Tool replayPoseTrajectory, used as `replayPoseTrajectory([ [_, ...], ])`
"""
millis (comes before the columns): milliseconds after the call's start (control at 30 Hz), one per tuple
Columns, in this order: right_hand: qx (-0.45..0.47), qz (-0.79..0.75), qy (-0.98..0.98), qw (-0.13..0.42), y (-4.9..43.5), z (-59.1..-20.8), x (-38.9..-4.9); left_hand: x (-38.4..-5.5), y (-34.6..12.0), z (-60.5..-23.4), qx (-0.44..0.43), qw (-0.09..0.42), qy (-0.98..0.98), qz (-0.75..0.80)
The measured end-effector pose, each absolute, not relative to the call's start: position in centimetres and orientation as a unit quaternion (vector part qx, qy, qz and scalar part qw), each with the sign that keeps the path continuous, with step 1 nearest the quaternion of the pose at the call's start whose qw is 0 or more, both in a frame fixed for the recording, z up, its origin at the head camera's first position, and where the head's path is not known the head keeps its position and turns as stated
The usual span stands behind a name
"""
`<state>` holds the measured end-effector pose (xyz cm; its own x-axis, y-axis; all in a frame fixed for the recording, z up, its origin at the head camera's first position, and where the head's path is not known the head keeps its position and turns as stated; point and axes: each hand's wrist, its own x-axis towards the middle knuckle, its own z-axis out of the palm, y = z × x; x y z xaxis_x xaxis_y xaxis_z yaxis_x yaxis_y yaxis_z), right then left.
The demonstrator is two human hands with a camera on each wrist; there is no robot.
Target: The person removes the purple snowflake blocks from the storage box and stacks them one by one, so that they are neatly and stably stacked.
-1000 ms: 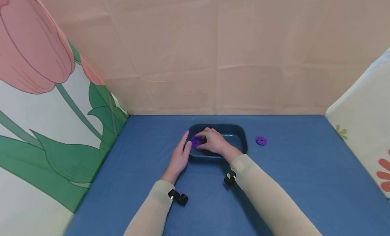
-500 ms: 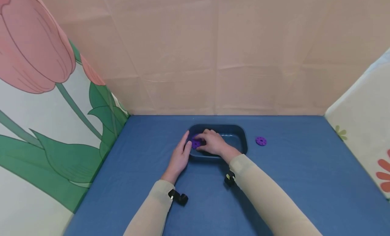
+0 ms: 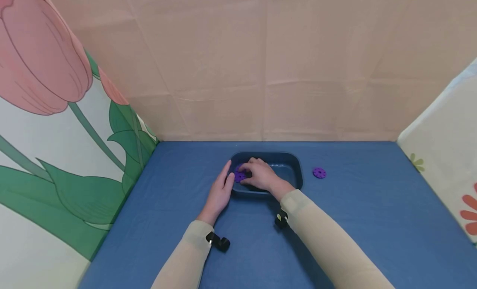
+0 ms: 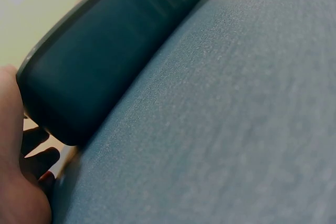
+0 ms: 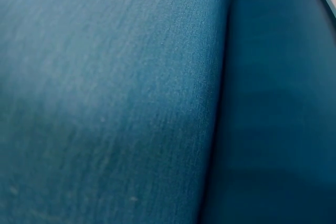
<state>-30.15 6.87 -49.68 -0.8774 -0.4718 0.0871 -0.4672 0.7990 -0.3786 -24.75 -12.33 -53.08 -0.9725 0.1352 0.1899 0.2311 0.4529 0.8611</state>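
In the head view, a dark blue rectangular tray [image 3: 287, 173] stands on the blue tabletop. At its left end lies a purple notched disc [image 3: 239, 177], with more purple showing just behind it, partly hidden by fingers. My right hand [image 3: 261, 173] reaches into the tray and pinches the disc between thumb and fingers. My left hand [image 3: 220, 191] rests against the tray's left end, its fingers straight along the outside and its thumb by the near corner. The left wrist view shows that hand touching the tray's outer wall [image 4: 100, 56]. In the right wrist view, the tray wall [image 5: 278, 103] hides most of the right hand.
A second purple notched disc [image 3: 319, 172] lies flat on the blue tabletop [image 3: 365, 198], to the right of the tray. Behind the table hangs a beige cloth [image 3: 298, 73]. A flower-printed panel [image 3: 89, 156] borders the left side, and a pale one [image 3: 447, 156] the right.
Over the past second the disc in the tray has shifted slightly toward me with the right fingers, and more purple shows behind it. The left hand and the tray have stayed in place.
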Motion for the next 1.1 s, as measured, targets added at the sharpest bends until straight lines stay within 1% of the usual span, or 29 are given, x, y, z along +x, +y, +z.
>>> replayPoseTrajectory([
  [500, -0.229, -0.176, 0.957, -0.002, 6.7, -49.5, -30.0, -24.9, -12.3, -53.1, -0.107, 0.048, -0.848, -0.516],
  [800, -0.228, -0.193, 0.954, -0.011, 6.9, -49.5, -30.0, -24.9, -12.4, -53.2, -0.11, 0.049, -0.847, -0.517],
  [1100, -0.224, -0.233, 0.945, -0.042, 7.6, -48.7, -29.8, -24.9, -12.3, -53.1, -0.111, 0.046, -0.85, -0.513],
])
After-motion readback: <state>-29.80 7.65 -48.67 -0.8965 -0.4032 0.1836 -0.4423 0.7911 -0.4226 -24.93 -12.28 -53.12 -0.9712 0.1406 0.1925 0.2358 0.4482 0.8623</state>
